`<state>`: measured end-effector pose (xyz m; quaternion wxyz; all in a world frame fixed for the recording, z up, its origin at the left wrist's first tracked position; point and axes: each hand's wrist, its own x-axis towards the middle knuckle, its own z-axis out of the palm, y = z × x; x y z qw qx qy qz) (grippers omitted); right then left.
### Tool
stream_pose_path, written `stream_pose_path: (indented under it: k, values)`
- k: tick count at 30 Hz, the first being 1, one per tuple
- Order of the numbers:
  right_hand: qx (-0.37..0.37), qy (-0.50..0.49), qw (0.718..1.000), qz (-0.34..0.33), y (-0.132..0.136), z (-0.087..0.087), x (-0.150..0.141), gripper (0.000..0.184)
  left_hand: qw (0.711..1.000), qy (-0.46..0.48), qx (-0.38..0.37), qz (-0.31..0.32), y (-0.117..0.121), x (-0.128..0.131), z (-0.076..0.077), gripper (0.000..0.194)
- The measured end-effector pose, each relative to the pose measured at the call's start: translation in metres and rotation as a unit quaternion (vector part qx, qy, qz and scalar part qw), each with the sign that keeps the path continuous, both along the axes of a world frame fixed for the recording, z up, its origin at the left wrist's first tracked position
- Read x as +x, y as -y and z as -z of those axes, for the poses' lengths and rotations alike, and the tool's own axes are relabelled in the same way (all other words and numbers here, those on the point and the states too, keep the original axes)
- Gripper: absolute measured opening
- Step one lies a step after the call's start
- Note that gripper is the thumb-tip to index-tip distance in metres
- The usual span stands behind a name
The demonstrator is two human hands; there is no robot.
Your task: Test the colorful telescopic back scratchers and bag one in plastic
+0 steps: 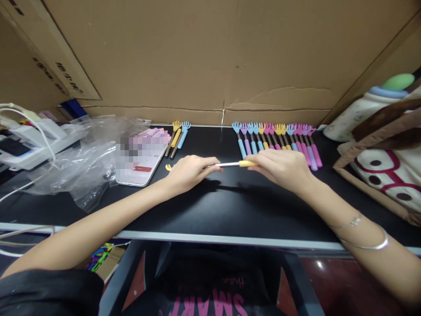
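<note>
One yellow back scratcher (234, 164) held crosswise above the worktop (204, 215), metal rod (228, 165) bare between the hands. Left hand (192, 172) closed on the rod, right hand (284, 170) gripping the yellow handle (248, 163). Risk: an off-axis pull or twist could bend the thin rod, or a loose grip could let it slip. Just beyond the right hand, a row of scratchers (280, 129); brushing it low could knock them out of line. Near the left hand, a phone (141, 176), plus a pair of scratchers (176, 137), yellow and blue; further left, crumpled plastic (94, 147), which a sideways sweep might shove into the phone.
</note>
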<state>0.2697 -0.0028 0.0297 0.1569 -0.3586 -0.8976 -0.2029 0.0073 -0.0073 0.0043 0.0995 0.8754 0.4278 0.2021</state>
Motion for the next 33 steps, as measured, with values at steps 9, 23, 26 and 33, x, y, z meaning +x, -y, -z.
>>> stream_pose_path:
  k: [9,23,26,33]
  values:
    - [-0.223,-0.101,0.970,0.000,-0.010,0.015,-0.003,0.044,0.955,-0.103,0.273,-0.046,0.002,-0.003,-0.001,0.041]
    - [-0.330,-0.100,0.939,-0.013,-0.008,0.016,-0.007,0.043,0.962,-0.139,0.234,-0.018,0.001,0.000,0.002,0.036]
    - [-0.260,-0.055,0.964,0.012,-0.007,0.018,-0.006,0.044,0.971,-0.156,0.175,-0.042,0.001,0.002,0.004,0.032]
    - [-0.132,0.002,0.991,0.036,0.000,0.019,-0.009,0.051,0.995,-0.092,0.002,-0.035,0.002,0.004,0.003,0.036]
